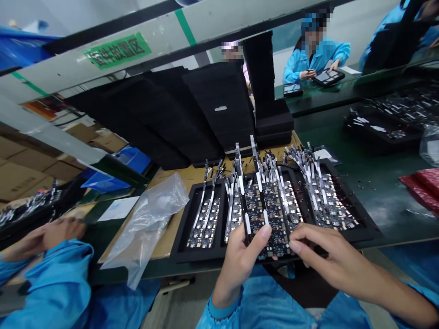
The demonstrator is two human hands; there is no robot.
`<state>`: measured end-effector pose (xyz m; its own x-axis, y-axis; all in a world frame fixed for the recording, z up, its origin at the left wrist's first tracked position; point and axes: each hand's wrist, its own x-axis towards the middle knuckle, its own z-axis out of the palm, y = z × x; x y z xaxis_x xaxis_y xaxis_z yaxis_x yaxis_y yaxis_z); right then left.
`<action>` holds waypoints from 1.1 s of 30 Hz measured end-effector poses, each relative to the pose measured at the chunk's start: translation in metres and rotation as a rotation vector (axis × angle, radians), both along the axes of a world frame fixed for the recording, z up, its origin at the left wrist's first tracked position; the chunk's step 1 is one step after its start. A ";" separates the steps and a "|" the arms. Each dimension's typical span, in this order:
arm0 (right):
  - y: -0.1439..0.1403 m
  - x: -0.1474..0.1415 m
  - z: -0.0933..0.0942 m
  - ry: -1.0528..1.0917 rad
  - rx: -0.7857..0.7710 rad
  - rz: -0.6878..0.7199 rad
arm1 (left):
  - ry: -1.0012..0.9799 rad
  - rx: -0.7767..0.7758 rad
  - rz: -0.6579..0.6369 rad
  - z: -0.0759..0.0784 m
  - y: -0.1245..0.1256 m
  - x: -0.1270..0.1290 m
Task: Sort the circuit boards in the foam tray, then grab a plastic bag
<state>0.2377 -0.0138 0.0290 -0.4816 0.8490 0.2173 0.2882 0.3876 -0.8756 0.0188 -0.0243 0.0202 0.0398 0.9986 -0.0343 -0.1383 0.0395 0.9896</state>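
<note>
**Circuit boards in hand at the assembly desk**

A factory line runs behind, with a dark green desk [377,183] and a grey overhead rail carrying a green sign [117,50]. Beyond the hands leans a row of black foam sheets [219,109]. Directly under and ahead of them lies a black tray [185,228] holding rows of circuit boards with white ribbon strips [318,196]. To the left of the left hand rests a crumpled clear plastic bag [147,224], and farther left a co-worker's hands [44,235] in blue sleeves.

The left hand [240,258] is closed in a grip around a small stack of circuit boards [270,224], thumb pressed on its face, just above the tray's near edge. The right hand [322,251] touches the same stack from the right, its fingers curled loosely against the edge.
</note>
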 end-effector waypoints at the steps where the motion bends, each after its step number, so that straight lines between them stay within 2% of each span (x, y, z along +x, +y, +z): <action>1: 0.000 0.000 0.001 0.005 -0.018 0.012 | 0.020 0.004 0.022 0.000 0.000 0.000; 4: 0.001 0.001 0.001 0.019 -0.072 0.039 | 0.042 -0.011 0.031 0.002 0.000 -0.001; 10: 0.002 0.002 0.001 0.080 -0.168 0.034 | -0.119 -0.102 -0.170 0.016 -0.001 -0.003; 12: 0.002 0.003 0.003 0.096 -0.149 0.009 | -0.108 -0.090 -0.193 0.018 -0.001 -0.001; 17: 0.004 0.003 0.005 0.071 -0.032 0.005 | -0.032 -0.062 -0.149 0.018 0.000 0.003; 24: 0.005 0.005 0.008 0.105 -0.149 0.111 | -0.040 -0.067 -0.244 0.023 0.003 -0.003; 33: 0.007 0.002 0.010 0.107 -0.021 0.068 | -0.192 -0.056 -0.281 0.012 0.012 -0.003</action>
<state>0.2394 -0.0068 0.0388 -0.5131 0.8202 0.2529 0.1666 0.3842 -0.9081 0.0158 -0.0124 0.0323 0.3244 0.9444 -0.0536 -0.2980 0.1558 0.9418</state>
